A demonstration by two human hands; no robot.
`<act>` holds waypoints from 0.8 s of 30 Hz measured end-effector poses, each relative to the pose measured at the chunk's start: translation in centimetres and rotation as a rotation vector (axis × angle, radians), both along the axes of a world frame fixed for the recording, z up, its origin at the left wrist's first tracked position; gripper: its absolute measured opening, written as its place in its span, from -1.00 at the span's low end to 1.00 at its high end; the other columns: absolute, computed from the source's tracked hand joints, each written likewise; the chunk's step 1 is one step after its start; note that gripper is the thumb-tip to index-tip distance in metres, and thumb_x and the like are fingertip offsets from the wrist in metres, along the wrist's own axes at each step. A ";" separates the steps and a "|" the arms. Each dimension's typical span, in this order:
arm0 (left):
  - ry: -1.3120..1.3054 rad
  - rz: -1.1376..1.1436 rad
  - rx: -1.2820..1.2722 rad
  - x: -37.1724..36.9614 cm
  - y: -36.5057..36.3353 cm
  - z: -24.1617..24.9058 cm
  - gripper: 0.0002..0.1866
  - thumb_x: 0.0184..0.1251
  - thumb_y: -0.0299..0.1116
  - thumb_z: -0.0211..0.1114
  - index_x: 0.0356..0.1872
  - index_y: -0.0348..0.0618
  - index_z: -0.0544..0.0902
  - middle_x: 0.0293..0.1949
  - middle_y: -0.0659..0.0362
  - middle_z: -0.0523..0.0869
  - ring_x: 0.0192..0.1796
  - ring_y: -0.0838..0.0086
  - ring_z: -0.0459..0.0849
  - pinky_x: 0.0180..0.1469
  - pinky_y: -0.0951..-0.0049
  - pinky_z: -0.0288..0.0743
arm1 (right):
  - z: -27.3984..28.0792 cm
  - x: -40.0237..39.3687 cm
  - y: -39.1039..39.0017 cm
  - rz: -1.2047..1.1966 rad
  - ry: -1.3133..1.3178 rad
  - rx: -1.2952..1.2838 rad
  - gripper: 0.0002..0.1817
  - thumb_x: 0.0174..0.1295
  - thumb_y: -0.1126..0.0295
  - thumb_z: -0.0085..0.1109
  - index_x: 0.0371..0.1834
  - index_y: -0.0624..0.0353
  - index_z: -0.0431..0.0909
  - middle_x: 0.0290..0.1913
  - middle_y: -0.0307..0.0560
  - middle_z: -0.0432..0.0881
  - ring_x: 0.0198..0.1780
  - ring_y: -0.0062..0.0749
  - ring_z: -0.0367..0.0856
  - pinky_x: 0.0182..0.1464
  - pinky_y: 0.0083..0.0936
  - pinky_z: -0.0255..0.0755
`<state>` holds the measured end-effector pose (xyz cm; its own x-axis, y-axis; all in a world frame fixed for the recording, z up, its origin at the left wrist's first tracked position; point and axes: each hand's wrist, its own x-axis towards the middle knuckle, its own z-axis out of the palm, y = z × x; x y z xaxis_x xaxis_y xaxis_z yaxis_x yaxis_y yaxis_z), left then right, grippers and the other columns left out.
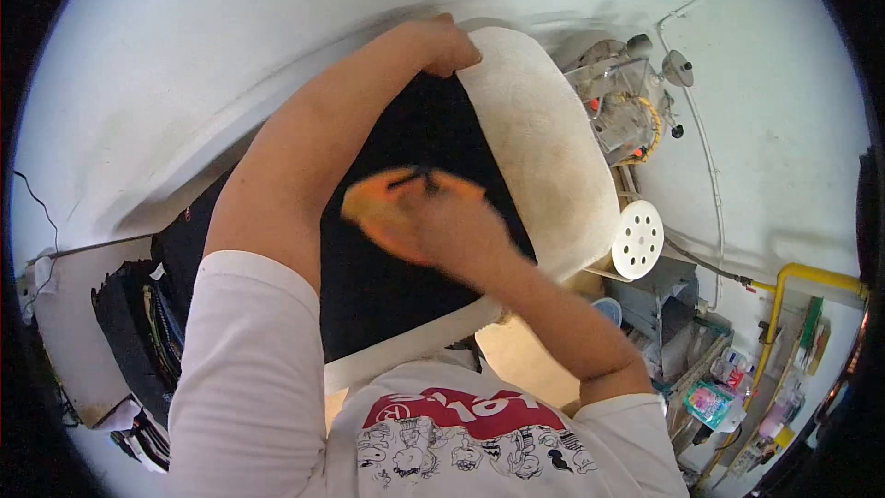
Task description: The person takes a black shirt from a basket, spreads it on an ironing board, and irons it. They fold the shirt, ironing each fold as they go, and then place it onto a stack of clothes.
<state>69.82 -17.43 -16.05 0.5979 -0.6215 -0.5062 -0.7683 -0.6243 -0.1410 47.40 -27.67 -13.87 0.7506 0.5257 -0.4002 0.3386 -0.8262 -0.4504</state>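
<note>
Orange blurs on my screen: the right hand [461, 229] has its fingers around an orange object [378, 209] over black cloth [419, 129] on the white tabletop [553, 148], and the left hand [450, 46] is at the cloth's far edge, fingers pinching or just resting, I can't tell

One wide, fisheye-like view looks forward and steeply down from the person's head, over the printed white T-shirt [461, 433] along the bottom edge. It sits near, above the left hand [449, 46], the right hand [456, 221] and the pale padded surface [548, 148]; the wall [304, 0] curves across the top, black rounding the corners.
</note>
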 end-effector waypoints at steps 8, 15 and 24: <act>-0.061 0.251 -0.977 -0.2 11.2 1.2 -0.84 0.29 -0.43 0.24 -0.13 -0.17 0.59 -0.17 0.02 0.69 -0.04 0.12 0.66 0.08 0.18 0.50 | -2.2 17.3 -3.9 -0.260 -0.319 0.073 -0.43 0.31 -0.12 0.09 -0.10 0.27 0.63 -0.21 0.26 0.70 -0.10 0.13 0.69 -0.03 0.00 0.50; -0.214 0.925 -0.518 -22.8 34.6 -3.6 -0.70 0.30 -0.18 0.34 -0.08 -0.13 0.61 -0.04 0.02 0.69 0.05 0.10 0.65 0.12 0.13 0.48 | 0.1 5.3 0.4 0.136 -0.064 0.001 -0.33 0.24 -0.24 0.14 0.09 0.15 0.58 -0.16 0.16 0.72 -0.09 0.05 0.71 -0.01 -0.14 0.57; -0.098 0.980 -0.613 -27.8 42.1 -6.4 -0.80 0.33 -0.37 0.24 -0.16 -0.28 0.53 -0.18 -0.08 0.60 -0.03 -0.02 0.60 0.06 0.08 0.48 | 0.3 -0.7 16.2 0.555 -0.156 0.000 -0.48 0.27 -0.17 0.12 0.13 -0.09 0.58 -0.25 0.05 0.73 -0.19 -0.04 0.74 -0.07 -0.06 0.59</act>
